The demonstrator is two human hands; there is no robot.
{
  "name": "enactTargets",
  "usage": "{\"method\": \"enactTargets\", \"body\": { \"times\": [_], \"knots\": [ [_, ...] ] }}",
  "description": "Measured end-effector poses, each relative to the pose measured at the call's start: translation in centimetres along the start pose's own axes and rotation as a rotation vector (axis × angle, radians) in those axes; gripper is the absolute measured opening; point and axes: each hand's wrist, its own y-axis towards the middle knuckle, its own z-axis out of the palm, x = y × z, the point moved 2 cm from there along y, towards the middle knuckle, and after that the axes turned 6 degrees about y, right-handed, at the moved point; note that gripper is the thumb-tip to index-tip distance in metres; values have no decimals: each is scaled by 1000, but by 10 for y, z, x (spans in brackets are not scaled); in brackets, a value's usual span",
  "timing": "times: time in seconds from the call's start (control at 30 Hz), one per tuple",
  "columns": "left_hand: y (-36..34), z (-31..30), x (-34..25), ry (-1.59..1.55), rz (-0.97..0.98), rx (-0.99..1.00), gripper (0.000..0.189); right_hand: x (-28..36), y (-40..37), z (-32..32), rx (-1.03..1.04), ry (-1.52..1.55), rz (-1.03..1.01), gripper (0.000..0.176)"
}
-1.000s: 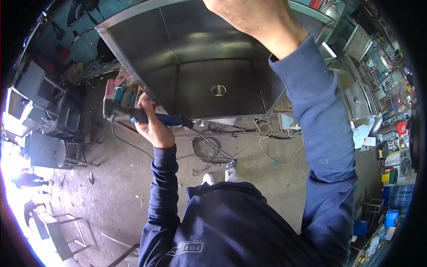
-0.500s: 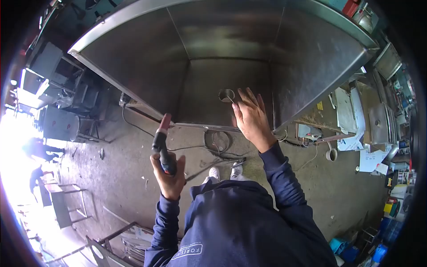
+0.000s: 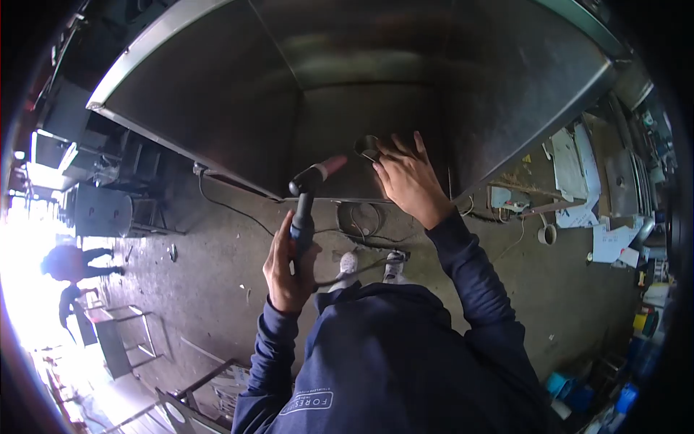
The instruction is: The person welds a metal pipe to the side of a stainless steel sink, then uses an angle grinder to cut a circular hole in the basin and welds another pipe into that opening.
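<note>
L hand (image 3: pixel 290 264): torch (image 3: pixel 304 210) at basin rim (image 3: pixel 163 142); R hand (image 3: pixel 412 181) nr hole (image 3: pixel 367 147).

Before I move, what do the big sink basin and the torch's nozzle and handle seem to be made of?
Sink basin: probably satin stainless steel, from its grey sheen and blurry reflections. Nozzle: likely ceramic, matte pink. Handle: dark, dull, maybe plastic or rubber; the view can't settle which.

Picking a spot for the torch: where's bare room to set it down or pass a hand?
Basin floor between drain hole and back wall looks bare, though dim. Concrete right of the right sleeve: bare bar small scraps. Crowded: around the hole, torch and right hand close; below the basin's front edge, cable coil.
</note>
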Motion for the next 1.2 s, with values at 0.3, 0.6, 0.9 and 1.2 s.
{"method": "enactTargets", "body": {
  "times": [0.3, 0.6, 0.9, 1.2],
  "knots": [
    [49, -4, 4, -3, 46, 1, 79, 21, -48, -33, -445, 335, 203, 16],
    [57, 4, 26, 3, 128, 32, 68, 18, -148, -29, -1249, 444, 559, 47],
    [65, 31, 27, -150, -110, 139, 64, 64, -96, -75, -858, 693, 291, 32],
    [43, 24, 26, -93, 158, 75, 62, 0, -104, 19, -510, 768, 517, 38]
  ]
}}
